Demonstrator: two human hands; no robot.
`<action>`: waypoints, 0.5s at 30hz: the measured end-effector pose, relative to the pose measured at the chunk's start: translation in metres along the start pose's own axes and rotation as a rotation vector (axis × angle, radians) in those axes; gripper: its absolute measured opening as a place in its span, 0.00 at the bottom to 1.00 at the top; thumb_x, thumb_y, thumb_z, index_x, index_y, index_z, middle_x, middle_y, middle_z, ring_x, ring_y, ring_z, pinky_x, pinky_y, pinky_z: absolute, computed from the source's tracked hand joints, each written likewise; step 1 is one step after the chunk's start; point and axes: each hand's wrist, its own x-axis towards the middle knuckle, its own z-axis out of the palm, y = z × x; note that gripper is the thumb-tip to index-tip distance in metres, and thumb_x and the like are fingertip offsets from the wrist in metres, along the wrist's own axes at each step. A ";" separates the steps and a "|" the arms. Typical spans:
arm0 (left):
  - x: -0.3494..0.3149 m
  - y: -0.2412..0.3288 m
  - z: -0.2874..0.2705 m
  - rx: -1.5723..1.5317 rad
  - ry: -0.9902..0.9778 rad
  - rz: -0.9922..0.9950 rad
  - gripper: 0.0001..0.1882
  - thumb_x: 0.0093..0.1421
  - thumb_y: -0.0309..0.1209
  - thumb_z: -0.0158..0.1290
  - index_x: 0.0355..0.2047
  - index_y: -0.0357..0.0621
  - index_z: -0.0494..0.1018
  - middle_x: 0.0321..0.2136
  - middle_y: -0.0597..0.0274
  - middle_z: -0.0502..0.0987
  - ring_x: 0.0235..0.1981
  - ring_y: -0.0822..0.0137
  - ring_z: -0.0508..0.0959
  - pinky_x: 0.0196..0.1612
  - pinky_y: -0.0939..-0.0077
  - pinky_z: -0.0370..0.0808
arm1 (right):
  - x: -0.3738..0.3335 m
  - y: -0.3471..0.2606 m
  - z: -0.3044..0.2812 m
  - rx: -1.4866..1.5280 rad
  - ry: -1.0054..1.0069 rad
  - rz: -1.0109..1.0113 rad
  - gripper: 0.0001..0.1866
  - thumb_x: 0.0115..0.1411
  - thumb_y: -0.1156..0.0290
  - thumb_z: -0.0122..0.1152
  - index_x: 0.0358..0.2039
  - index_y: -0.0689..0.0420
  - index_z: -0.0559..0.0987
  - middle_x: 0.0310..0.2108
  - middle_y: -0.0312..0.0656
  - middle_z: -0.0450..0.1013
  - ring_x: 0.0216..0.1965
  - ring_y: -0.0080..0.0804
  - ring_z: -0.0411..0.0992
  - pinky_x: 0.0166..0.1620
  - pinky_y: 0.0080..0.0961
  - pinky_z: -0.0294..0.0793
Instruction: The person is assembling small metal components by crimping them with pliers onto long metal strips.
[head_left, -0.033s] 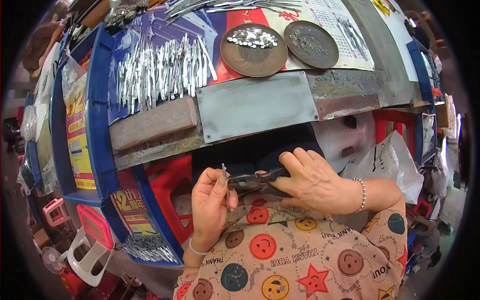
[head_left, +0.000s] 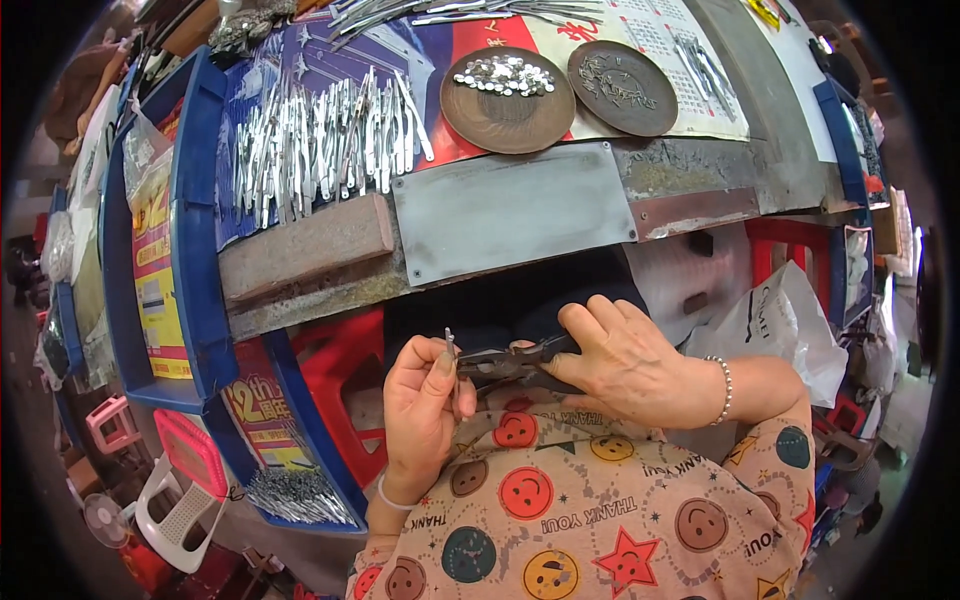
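Observation:
My left hand point(head_left: 420, 410) pinches a small thin metal piece point(head_left: 450, 342) upright between thumb and fingers, in front of my chest. My right hand point(head_left: 625, 365) grips the handles of dark pliers point(head_left: 505, 362), whose jaws point left and meet the metal piece. Both hands sit just below the front edge of a workbench, under a grey metal plate point(head_left: 510, 210).
On the bench lie several silvery metal blanks point(head_left: 320, 145) in a row, a brown dish of small shiny discs point(head_left: 507, 95), a second brown dish point(head_left: 622, 88) and a brick-like block point(head_left: 305, 245). Blue crates point(head_left: 190, 230) stand at the left, a red stool point(head_left: 345, 380) below, a white bag point(head_left: 775, 320) at the right.

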 end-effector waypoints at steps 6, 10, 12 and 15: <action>-0.003 -0.002 0.003 0.060 0.012 0.005 0.06 0.67 0.29 0.50 0.35 0.41 0.66 0.25 0.68 0.69 0.19 0.77 0.69 0.23 0.86 0.66 | -0.004 -0.002 0.003 -0.136 0.040 -0.001 0.17 0.45 0.65 0.68 0.37 0.52 0.79 0.33 0.41 0.59 0.35 0.35 0.62 0.33 0.27 0.61; 0.000 -0.009 -0.002 0.072 -0.007 0.015 0.06 0.67 0.28 0.50 0.34 0.41 0.66 0.26 0.67 0.69 0.19 0.78 0.69 0.23 0.85 0.66 | -0.003 0.006 0.003 0.139 -0.046 -0.029 0.15 0.49 0.63 0.65 0.36 0.56 0.79 0.33 0.45 0.60 0.34 0.41 0.66 0.33 0.33 0.67; 0.003 -0.013 -0.004 0.102 0.048 0.044 0.06 0.67 0.28 0.50 0.33 0.41 0.66 0.26 0.68 0.69 0.19 0.77 0.69 0.23 0.84 0.66 | 0.005 0.015 0.001 0.448 -0.317 0.010 0.19 0.51 0.57 0.65 0.35 0.59 0.77 0.33 0.49 0.61 0.35 0.48 0.68 0.36 0.38 0.69; 0.008 -0.017 -0.007 0.105 0.062 0.089 0.06 0.67 0.28 0.49 0.33 0.41 0.67 0.25 0.67 0.70 0.19 0.77 0.69 0.22 0.84 0.66 | 0.009 0.021 0.001 0.677 -0.455 0.070 0.24 0.50 0.53 0.67 0.37 0.60 0.75 0.33 0.51 0.60 0.33 0.51 0.68 0.36 0.40 0.70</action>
